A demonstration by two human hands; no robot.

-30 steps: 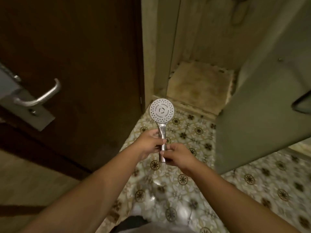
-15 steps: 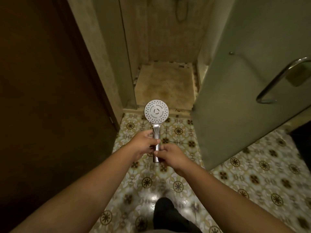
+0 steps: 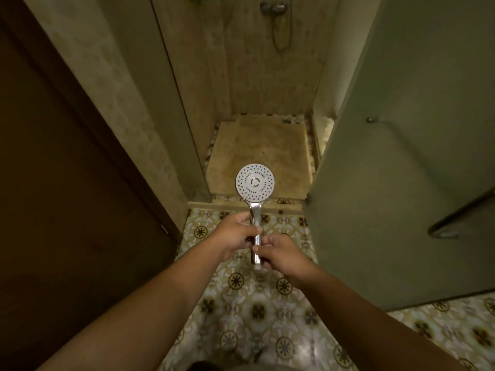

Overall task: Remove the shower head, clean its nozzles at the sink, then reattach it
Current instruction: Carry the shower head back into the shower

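Observation:
The shower head (image 3: 255,182) is detached, a round white nozzle face on a chrome handle, held upright in front of me with the face toward the camera. My left hand (image 3: 235,234) grips the middle of the handle from the left. My right hand (image 3: 278,253) holds the handle's lower end from the right. On the back wall of the shower stall, the chrome mixer valve (image 3: 273,8) shows at the top, with the hose (image 3: 281,36) hanging in a loop below it.
The shower stall's beige floor tray (image 3: 259,148) lies straight ahead behind a low step. A frosted shower door (image 3: 401,170) with a handle (image 3: 455,223) stands open on the right. A dark wooden door (image 3: 67,196) fills the left. Patterned floor tiles (image 3: 254,311) lie underfoot.
The view has swung left to face the shower stall squarely and moved closer; the wooden door's lever has left view and the mixer valve has appeared. Both hands keep the same hold.

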